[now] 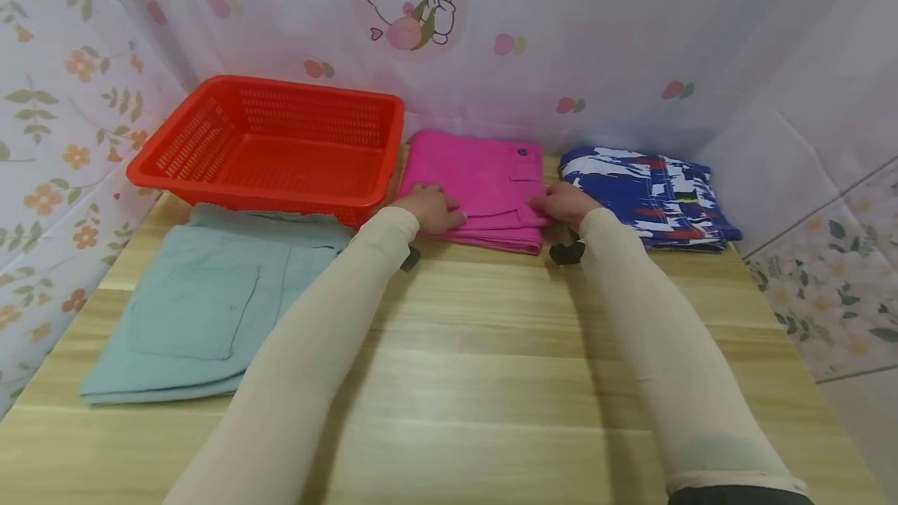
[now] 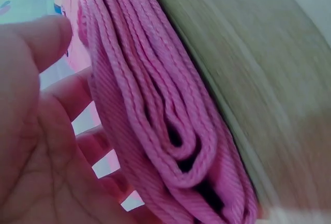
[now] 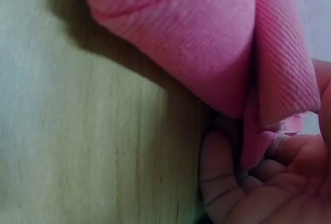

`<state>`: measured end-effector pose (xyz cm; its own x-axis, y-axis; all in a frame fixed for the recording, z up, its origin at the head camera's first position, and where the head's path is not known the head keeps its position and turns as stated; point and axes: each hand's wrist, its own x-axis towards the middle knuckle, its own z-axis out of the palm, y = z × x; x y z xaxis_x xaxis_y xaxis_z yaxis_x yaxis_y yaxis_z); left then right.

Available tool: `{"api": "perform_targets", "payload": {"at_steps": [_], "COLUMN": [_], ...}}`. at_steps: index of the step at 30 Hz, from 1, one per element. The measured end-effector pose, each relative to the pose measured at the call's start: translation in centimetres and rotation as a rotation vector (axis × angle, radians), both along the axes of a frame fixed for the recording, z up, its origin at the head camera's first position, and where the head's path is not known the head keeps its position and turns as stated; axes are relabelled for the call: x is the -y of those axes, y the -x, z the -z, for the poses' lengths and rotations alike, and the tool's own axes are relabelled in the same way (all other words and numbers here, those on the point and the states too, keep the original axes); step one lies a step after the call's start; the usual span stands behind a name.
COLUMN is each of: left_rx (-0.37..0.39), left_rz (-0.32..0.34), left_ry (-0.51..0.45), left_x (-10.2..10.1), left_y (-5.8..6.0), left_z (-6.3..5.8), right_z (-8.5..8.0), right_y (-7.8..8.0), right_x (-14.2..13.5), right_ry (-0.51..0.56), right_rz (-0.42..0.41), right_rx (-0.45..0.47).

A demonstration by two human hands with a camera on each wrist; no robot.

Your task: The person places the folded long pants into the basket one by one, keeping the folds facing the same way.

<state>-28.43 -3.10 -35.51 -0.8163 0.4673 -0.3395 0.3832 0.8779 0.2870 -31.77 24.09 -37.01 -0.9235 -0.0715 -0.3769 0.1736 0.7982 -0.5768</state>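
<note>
Folded pink pants [image 1: 484,170], with a dark button near the upper right corner, lie at the back middle of the table. Over their front left part rests my left hand [image 1: 430,209], fingers spread and fairly straight on the cloth. The left wrist view shows the layered front fold [image 2: 155,94] beside the palm. At the pants' right edge, my right hand [image 1: 564,205] grips the cloth, thumb on top. Its curled fingers [image 3: 220,167] stand around a corner of the pink fabric in the right wrist view; some fingertips are hidden behind the cloth.
A red plastic basket [image 1: 302,197] stands at the back left. Folded pale green pants [image 1: 196,302] lie in front of it. Folded blue, white and red patterned pants [image 1: 631,193] lie right of the pink ones. Behind the wooden table [image 1: 477,380] hangs a printed curtain [image 1: 596,37].
</note>
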Motion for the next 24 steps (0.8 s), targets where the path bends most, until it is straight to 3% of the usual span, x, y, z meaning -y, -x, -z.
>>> {"api": "perform_targets", "payload": {"at_steps": [6, 10, 12, 17, 21, 24], "left_rx": [-0.028, -0.056, -0.093, -0.207, -0.207, -0.171], "left_rz": [0.058, 0.026, -0.027, -0.262, -0.412, -0.465], "left_ry": [0.026, -0.053, -0.121, -0.241, -0.345, -0.392], "left_x": [-0.2, -0.1, -0.1, 0.6, 1.5, 1.9], "left_y": [0.5, 0.7, 0.8, 0.7, 0.8, 0.9], "left_z": [-0.3, -0.1, 0.1, 0.6, 1.1, 1.4], "right_z": [0.3, 0.4, 0.4, 0.7, 0.8, 0.8], "right_y": [-0.2, -0.4, -0.5, -0.6, -0.5, -0.4], "right_x": [-0.8, -1.1, -1.1, -0.9, -0.8, -0.7], "right_ry": [0.046, 0.033, 0.038, 0.076, 0.084, 0.090], "right_rz": [0.019, 0.028, 0.037, 0.051, 0.044, 0.037], "right_rx": [0.063, 0.095, 0.097, 0.088, 0.077, 0.078]}}
